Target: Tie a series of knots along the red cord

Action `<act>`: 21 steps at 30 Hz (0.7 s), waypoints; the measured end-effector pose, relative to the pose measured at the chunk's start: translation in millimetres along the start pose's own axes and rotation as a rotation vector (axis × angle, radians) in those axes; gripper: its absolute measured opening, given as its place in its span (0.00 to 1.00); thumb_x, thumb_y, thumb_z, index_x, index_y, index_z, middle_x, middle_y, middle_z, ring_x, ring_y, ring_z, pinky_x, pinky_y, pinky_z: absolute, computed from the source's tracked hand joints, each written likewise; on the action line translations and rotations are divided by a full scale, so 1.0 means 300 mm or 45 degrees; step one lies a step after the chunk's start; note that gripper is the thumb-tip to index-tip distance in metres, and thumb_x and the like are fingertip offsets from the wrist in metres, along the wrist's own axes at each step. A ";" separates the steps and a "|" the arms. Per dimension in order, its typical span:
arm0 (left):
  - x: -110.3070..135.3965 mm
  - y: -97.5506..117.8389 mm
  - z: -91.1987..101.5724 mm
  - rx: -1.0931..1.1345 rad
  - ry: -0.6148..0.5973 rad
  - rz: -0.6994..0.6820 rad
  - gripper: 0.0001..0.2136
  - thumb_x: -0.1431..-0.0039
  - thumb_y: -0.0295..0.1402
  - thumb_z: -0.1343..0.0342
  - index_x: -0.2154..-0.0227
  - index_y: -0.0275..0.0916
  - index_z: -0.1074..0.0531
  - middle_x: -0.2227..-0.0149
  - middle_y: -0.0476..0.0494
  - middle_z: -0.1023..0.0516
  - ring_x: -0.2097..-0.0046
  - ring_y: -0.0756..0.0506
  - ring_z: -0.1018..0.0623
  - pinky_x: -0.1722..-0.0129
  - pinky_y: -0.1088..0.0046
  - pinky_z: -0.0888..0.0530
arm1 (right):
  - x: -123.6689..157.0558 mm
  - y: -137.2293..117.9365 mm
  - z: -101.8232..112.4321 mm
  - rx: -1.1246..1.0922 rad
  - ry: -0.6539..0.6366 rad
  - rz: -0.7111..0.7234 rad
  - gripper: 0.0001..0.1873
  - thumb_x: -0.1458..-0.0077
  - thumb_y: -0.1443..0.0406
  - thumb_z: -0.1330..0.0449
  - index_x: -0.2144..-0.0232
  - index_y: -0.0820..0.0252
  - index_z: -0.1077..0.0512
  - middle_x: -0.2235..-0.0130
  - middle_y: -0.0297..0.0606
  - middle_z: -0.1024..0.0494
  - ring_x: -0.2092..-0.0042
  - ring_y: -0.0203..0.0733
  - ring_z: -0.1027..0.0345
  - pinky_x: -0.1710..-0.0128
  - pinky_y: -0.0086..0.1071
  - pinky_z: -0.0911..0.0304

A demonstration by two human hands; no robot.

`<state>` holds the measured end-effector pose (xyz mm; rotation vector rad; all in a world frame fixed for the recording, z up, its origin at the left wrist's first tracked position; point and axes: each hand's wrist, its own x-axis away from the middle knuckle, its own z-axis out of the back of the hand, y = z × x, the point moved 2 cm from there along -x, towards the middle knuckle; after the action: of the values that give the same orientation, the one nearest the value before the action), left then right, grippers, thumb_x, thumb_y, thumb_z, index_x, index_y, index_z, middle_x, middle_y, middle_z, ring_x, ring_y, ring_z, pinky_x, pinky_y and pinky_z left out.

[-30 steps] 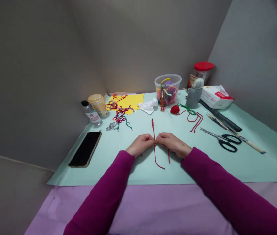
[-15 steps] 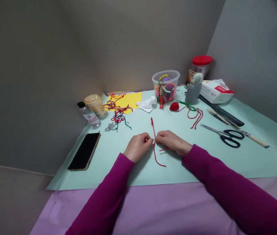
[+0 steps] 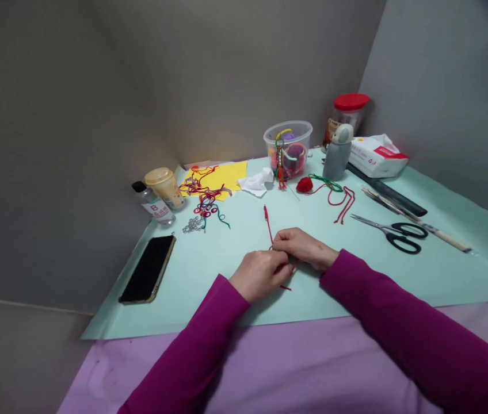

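A thin red cord lies on the mint green mat and runs back into my hands. My right hand pinches the cord near its middle, fingers closed. Just in front of it, my left hand is curled with its fingers closed over the cord's near part, touching the right hand. A short red end pokes out below my left hand. Both arms wear magenta sleeves.
Black scissors and long sticks lie at the right. A black phone rests at the left. At the back stand a clear tub of cords, a red-lidded jar, a grey bottle, tissues, two small bottles and loose threads.
My left hand has moved right and toward me, closing over the lower part of the cord beside my right hand. The loose loop below is now mostly covered.
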<state>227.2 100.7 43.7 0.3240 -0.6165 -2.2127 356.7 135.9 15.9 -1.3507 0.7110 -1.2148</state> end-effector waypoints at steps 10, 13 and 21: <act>-0.023 -0.114 0.032 0.572 0.493 0.439 0.14 0.41 0.42 0.55 0.70 0.36 0.32 0.74 0.49 0.29 0.73 0.52 0.32 0.74 0.78 0.35 | 0.001 0.001 0.007 0.031 -0.004 0.048 0.03 0.57 0.66 0.44 0.78 0.61 0.36 0.82 0.25 0.42 0.79 0.30 0.53 0.79 0.28 0.58; -0.041 -0.137 0.004 0.925 0.363 0.519 0.11 0.42 0.38 0.53 0.63 0.36 0.33 0.68 0.44 0.27 0.69 0.50 0.26 0.73 0.77 0.31 | 0.000 0.003 0.006 0.036 -0.010 0.064 0.04 0.55 0.65 0.45 0.78 0.61 0.36 0.82 0.26 0.42 0.78 0.30 0.54 0.78 0.28 0.59; -0.051 -0.127 -0.016 1.008 0.079 0.540 0.13 0.40 0.35 0.58 0.57 0.34 0.35 0.70 0.44 0.27 0.80 0.55 0.32 0.81 0.80 0.37 | 0.002 0.003 0.001 -0.065 -0.094 0.141 0.03 0.54 0.68 0.45 0.77 0.62 0.35 0.76 0.34 0.30 0.73 0.33 0.42 0.70 0.29 0.48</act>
<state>214.8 132.2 19.9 0.5917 -1.3759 -1.4730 357.2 135.3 15.2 -1.3724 0.7588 -1.0604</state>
